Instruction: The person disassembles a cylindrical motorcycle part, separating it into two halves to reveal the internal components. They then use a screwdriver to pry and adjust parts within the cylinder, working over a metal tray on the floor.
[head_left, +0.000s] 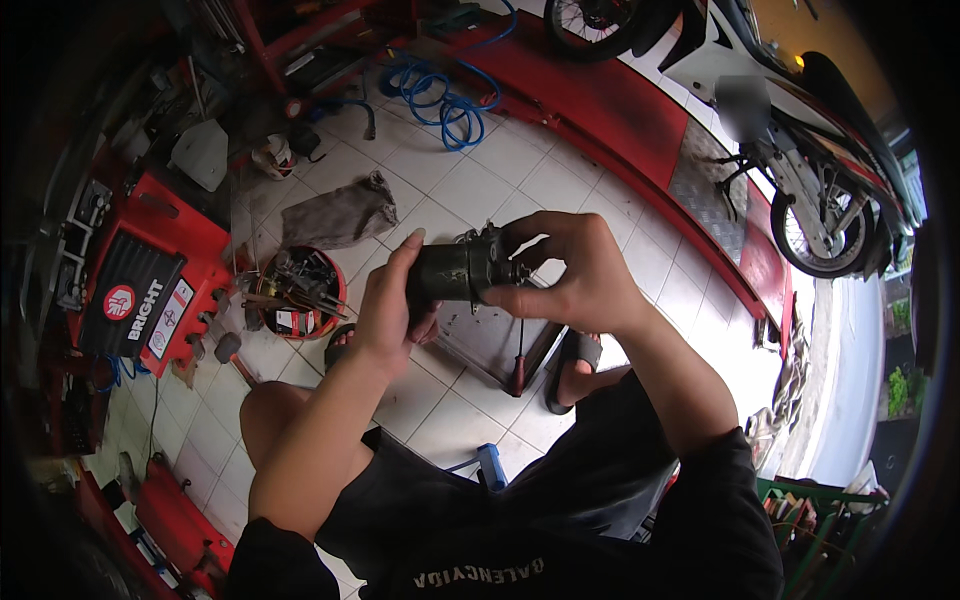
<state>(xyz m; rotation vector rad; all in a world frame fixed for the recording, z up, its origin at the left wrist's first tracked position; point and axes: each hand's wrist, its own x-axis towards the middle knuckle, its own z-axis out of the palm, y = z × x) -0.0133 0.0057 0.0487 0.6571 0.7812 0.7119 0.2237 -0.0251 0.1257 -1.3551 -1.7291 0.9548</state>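
A dark, cylindrical metal machine part [443,272] with a wider flanged end is held level in front of me, above the floor. My left hand [388,300] wraps round its smooth body, thumb on top. At the flanged end, my right hand [565,268] curls its fingers and thumb about the rim and the small end piece. Under the part lies a shallow metal tray [470,345], partly covered by my hands. A screwdriver with a red handle [518,376] rests at the tray's right side.
A red tub [338,277] of tools stands left of the tray, with a mallet [228,348] nearby. Beyond are a grey rag [340,212] and a coiled blue hose [450,105]. A red machine [140,285] is at left; a red platform [610,110] and motorcycle [800,120] are at right.
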